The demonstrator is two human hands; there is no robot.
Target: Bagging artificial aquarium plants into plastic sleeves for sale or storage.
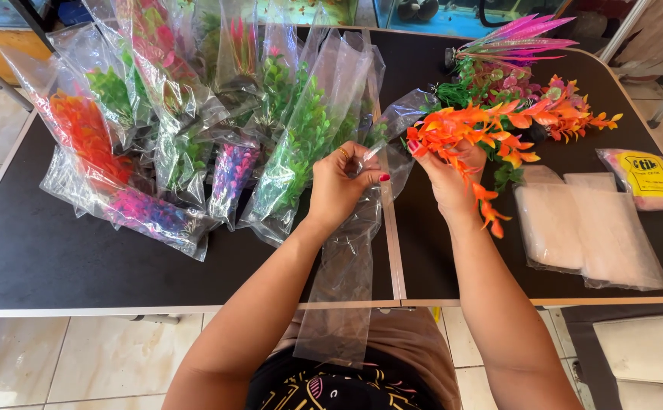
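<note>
Two hands meet mid-table: our left hand (339,186) pinches a clear bag's (346,281) mouth, which overhangs the table's (66,266) near edge. Our right hand (445,178) grips an orange plastic plant (472,133)

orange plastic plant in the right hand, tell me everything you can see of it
The orange plastic plant is an artificial sprig with many small bright orange leaves on thin stems, with some green leaves showing lower down. It looks like stiff plastic. The right hand grips it by the middle, holding it above the black table, so leaves fan out to the right and one strand hangs down past the wrist. The left hand holds a clear plastic bag just beside it.
</note>
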